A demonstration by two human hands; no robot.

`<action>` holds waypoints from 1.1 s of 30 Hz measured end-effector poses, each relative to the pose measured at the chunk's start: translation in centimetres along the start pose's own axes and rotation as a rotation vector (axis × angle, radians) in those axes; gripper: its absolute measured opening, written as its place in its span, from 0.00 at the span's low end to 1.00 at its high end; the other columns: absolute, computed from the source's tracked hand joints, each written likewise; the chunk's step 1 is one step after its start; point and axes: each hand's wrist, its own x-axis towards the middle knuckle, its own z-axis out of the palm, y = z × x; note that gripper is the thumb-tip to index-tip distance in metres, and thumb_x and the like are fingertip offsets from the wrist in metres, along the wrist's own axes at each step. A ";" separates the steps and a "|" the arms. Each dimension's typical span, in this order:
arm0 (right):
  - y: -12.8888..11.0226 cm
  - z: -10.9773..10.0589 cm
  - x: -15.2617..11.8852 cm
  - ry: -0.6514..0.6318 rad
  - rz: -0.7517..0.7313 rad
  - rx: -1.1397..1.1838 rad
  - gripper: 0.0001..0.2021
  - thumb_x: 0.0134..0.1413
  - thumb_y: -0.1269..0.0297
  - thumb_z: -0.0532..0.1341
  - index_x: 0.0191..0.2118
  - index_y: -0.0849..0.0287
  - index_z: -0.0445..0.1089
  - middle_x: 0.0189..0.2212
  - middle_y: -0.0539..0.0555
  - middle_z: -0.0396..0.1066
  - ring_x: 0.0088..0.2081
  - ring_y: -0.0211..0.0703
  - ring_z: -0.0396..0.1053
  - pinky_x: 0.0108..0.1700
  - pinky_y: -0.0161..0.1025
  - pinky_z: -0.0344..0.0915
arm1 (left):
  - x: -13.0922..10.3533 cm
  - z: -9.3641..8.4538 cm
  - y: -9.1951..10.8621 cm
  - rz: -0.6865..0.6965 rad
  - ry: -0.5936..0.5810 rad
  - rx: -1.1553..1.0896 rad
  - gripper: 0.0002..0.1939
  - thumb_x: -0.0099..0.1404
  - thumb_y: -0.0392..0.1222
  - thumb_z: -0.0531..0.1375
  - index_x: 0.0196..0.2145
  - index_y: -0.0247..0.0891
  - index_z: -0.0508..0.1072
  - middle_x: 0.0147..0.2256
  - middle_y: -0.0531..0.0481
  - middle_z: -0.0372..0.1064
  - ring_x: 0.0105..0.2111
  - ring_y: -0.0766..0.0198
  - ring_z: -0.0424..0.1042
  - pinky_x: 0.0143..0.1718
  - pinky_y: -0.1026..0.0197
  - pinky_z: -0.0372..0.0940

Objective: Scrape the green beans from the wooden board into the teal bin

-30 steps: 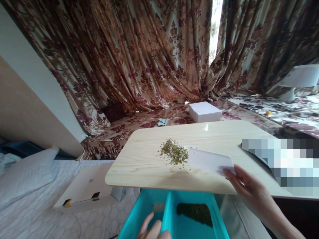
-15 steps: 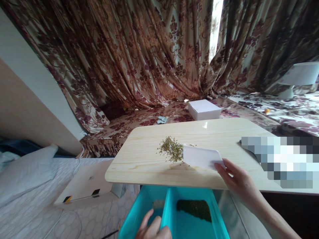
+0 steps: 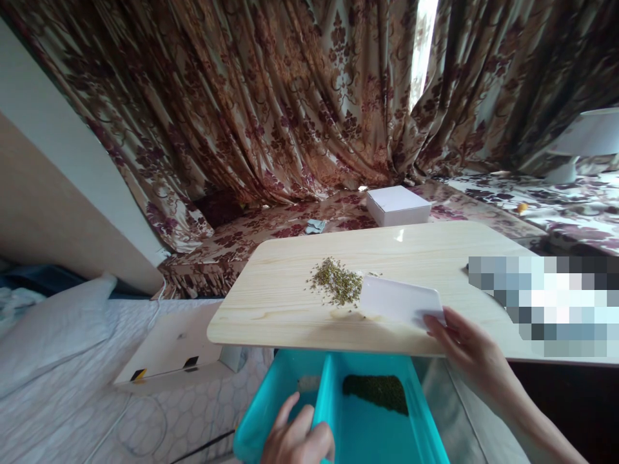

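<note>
My right hand (image 3: 467, 345) is closed on the near right corner of a white flat scraper (image 3: 399, 299). The scraper's left edge meets a loose pile of small green beans (image 3: 338, 283) on the pale wooden tabletop (image 3: 271, 316); some white bits show among them. Below the table's front edge sits a turquoise divided bin (image 3: 382, 438). Dark green beans (image 3: 380, 391) lie in its right compartment, a little whitish stuff (image 3: 309, 383) in the left. My left hand (image 3: 300, 432) curls over the bin's near side by the divider, index finger reaching over the left compartment.
A blurred-out object (image 3: 546, 306) lies on the table's right end. Behind the table, a white box (image 3: 399, 205) and a light blue cloth (image 3: 315, 226) rest on a flowered ledge. A pale flat case (image 3: 169, 341) lies on the bed to the left.
My right hand and the scraper have shifted slightly right in the picture, still touching the pile. The view has tilted a little; my left hand stays at the bin.
</note>
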 end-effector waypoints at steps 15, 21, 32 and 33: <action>-0.5 1.2 1.3 0.013 -0.054 -0.059 0.14 0.53 0.51 0.58 0.34 0.56 0.72 0.25 0.54 0.76 0.26 0.44 0.74 0.26 0.35 0.68 | 0.0 -1.0 -0.2 -0.045 -0.075 -0.094 0.05 0.57 0.37 0.55 0.26 0.44 0.60 0.24 0.59 0.53 0.22 0.66 0.63 0.54 0.49 0.67; -0.6 1.2 1.1 -0.044 -0.041 -0.032 0.13 0.53 0.52 0.58 0.35 0.56 0.72 0.27 0.54 0.77 0.27 0.45 0.74 0.26 0.35 0.68 | 0.4 -1.5 0.2 -0.087 -0.036 -0.096 0.13 0.64 0.50 0.52 0.25 0.44 0.57 0.23 0.59 0.50 0.21 0.66 0.61 0.52 0.48 0.68; -0.7 1.3 1.5 -0.053 -0.046 -0.038 0.14 0.54 0.51 0.58 0.32 0.56 0.72 0.24 0.53 0.75 0.26 0.44 0.74 0.26 0.34 0.68 | 0.3 -1.6 0.2 -0.118 -0.049 -0.122 0.19 0.61 0.58 0.60 0.25 0.43 0.59 0.24 0.60 0.52 0.23 0.65 0.64 0.52 0.46 0.68; -0.7 1.3 1.5 -0.071 -0.051 -0.036 0.14 0.54 0.51 0.58 0.32 0.56 0.72 0.24 0.53 0.75 0.26 0.44 0.74 0.25 0.34 0.68 | 0.3 -1.6 0.2 -0.118 -0.048 -0.115 0.20 0.60 0.57 0.61 0.24 0.43 0.58 0.24 0.60 0.52 0.23 0.65 0.63 0.51 0.46 0.68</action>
